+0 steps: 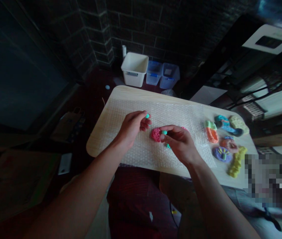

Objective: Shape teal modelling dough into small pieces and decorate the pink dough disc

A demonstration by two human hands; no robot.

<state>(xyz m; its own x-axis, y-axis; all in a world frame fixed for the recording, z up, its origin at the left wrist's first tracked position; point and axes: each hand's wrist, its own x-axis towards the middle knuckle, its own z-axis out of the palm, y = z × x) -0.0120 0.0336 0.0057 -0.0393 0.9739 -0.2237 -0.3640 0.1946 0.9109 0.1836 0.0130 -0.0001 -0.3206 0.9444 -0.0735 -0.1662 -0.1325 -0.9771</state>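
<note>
A pink clay piece lies on a sheet of bubble wrap that covers a light wooden table. My right hand is curled beside it, fingertips pinching a small teal clay bit against the pink piece. My left hand hovers just left of it, fingers bent, with another teal clay bit pinched at the fingertips.
Several finished clay shapes sit at the table's right end: an orange one, a blue one, a purple disc, a yellow-green strip. A white bin and two clear boxes stand on the floor beyond.
</note>
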